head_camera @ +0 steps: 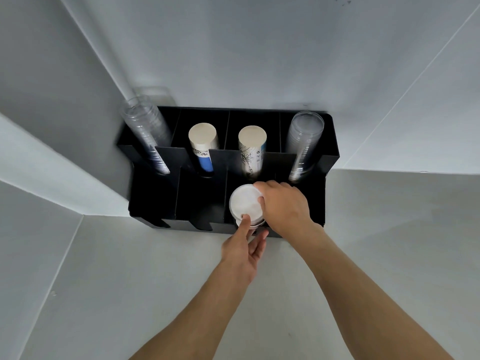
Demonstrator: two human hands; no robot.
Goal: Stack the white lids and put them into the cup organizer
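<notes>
A stack of white lids [244,201] stands in the front row of the black cup organizer [153,201], in the third compartment from the left. My right hand [284,205] curls around the stack's right side, fingers over its far edge. My left hand [242,249] reaches in from the front through the slot, thumb pressed on the top lid's near edge and fingers under the stack's base. The lower lids are mostly hidden behind the organizer's front wall and my hands.
The organizer's back row holds a clear cup stack [145,133] at left, two paper cup stacks [202,144] [252,149] in the middle, and a clear cup stack [305,141] at right. It stands against a white corner wall on a white tabletop [155,281].
</notes>
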